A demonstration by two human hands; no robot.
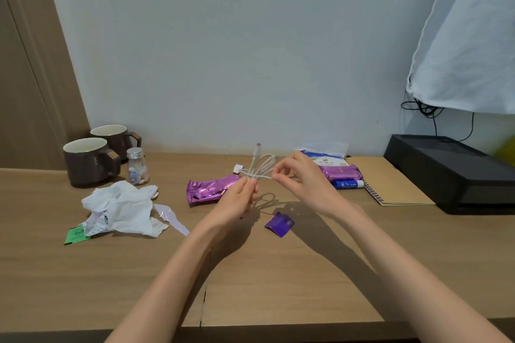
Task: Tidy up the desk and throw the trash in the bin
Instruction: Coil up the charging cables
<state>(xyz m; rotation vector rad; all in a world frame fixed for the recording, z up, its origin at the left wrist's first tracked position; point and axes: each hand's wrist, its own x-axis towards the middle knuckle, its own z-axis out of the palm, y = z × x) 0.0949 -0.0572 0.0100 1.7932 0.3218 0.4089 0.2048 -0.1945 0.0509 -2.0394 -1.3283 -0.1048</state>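
A white charging cable [262, 166] is bunched in loops above the middle of the wooden desk [278, 273]. My left hand [237, 200] pinches the bundle from below. My right hand [303, 181] pinches a strand of it from the right. Trash lies on the desk: a crumpled white plastic bag with papers [122, 209] at the left, a green slip [73, 235] under it, a purple wrapper [209, 189] behind my left hand, and a small purple wrapper scrap [279, 224] between my forearms. No bin is in view.
Two brown mugs [86, 160] and a small clear jar [137, 166] stand at the back left. A tissue pack [328, 164], a blue tube [348, 184] and a spiral notebook [390, 184] lie to the right. A black box [451, 172] sits at the far right.
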